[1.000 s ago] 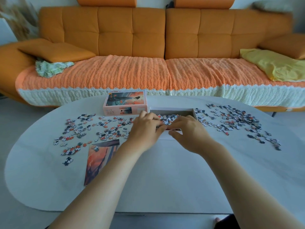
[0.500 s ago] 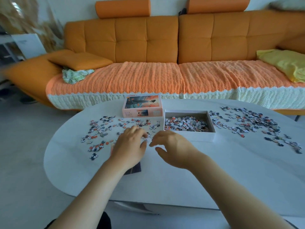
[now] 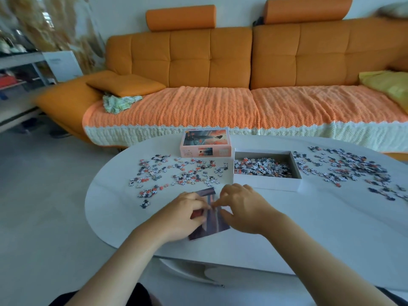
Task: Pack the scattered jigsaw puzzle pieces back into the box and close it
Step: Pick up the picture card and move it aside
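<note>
Roughly a third packed, by estimate. Box tray (image 3: 267, 186) sat open on white table (image 3: 309, 228), layer of pieces (image 3: 261, 167) already inside. Left outside: loose pieces (image 3: 176, 173) spread left of tray, second scatter (image 3: 344, 166) to its right. Lid (image 3: 206, 142) parked face-up behind left scatter, just beside tray, not yet fitted. Left hand (image 3: 187, 214) and right hand (image 3: 245, 208) both down on printed reference sheet (image 3: 215, 226) at near edge, fingertips pinched together at its middle; exact grip unclear. Lid artwork visible, small print unreadable. No brand legible.
</note>
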`<state>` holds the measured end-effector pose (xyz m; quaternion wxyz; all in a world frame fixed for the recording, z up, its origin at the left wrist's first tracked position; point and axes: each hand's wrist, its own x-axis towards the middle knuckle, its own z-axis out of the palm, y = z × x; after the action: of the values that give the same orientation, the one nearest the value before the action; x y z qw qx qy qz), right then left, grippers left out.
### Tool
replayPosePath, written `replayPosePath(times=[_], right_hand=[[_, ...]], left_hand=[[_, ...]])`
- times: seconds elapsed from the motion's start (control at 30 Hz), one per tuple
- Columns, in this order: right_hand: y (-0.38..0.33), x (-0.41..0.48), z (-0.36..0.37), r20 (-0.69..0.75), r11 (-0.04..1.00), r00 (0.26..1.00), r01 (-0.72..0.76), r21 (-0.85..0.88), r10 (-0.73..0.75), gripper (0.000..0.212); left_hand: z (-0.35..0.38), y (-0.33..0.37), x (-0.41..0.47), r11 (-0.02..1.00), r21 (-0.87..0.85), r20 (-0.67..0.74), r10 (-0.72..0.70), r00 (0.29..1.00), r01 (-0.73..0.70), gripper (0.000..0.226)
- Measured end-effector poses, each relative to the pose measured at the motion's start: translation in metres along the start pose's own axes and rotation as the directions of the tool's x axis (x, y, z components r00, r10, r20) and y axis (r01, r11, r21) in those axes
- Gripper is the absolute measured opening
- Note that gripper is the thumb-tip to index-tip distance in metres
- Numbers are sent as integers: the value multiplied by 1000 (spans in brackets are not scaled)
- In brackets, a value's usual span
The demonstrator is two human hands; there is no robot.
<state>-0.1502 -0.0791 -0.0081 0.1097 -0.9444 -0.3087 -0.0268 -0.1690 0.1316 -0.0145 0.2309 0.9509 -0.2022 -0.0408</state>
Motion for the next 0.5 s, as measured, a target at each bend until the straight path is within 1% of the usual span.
replayPosePath(times=[0.07,0.17,0.27,0.37,0.4,0.5], right_hand=[[6,-5,-2,5,998,998,-67,2,67,32],[13,-8,-4,7,991,991,-134,-30,134,35],[15,-9,-6,21,986,987,-157,-52,158,40],[17,-10,-11,28,987,987,-154,-55,156,42],[19,-11,-12,41,987,987,-154,-42,156,40],[27,-16,-17,83,987,984,-160,22,158,35]], left_hand=[[3,2,5,999,42,-22,30,999,-29,25],[0,-1,12,993,117,-92,-15,996,26,17],[-5,-6,16,985,140,-158,-83,984,106,13],[-6,-3,22,973,198,-207,-75,975,117,18],[-5,0,24,976,192,-200,-63,978,102,20],[2,7,28,987,148,-118,-41,992,59,24]])
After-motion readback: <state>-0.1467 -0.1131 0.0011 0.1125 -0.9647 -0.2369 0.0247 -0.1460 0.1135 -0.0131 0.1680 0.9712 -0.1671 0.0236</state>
